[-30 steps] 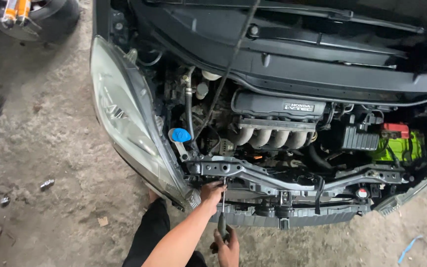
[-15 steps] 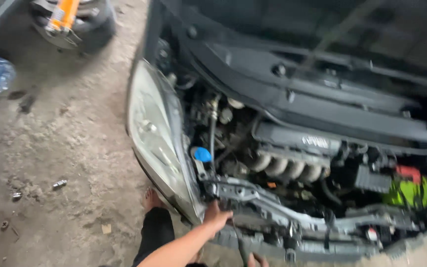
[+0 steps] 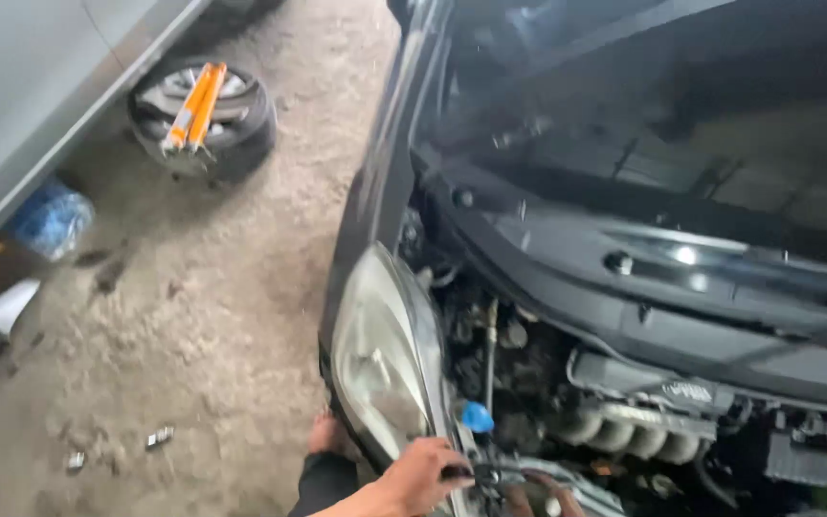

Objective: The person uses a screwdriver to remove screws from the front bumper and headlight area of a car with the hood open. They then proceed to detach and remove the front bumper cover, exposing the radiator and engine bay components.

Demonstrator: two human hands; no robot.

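Hood (image 3: 643,105) is up and the engine bay is open. The headlight (image 3: 375,364) is seated at the near left corner and a blue cap (image 3: 477,417) sits on its filler just right of it. Work is at the front rail (image 3: 514,476), at the near edge of the bay below the cap. The frame cuts most of the rail off, so I cannot judge how far this has got. No loosened or removed part shows at the rail. Left hand (image 3: 423,474) comes in from the near left, fingers curled over the rail's left end and touching it, just beside the headlight's lower edge. Right hand (image 3: 552,500) is only a blurred sliver at the bottom edge, just right of the left hand and close under the rail. I cannot tell its grip. On the floor (image 3: 193,316), far left, a tyre (image 3: 205,113) lies well apart, carrying an orange tool (image 3: 193,103). Small bolts (image 3: 159,438) lie near left.
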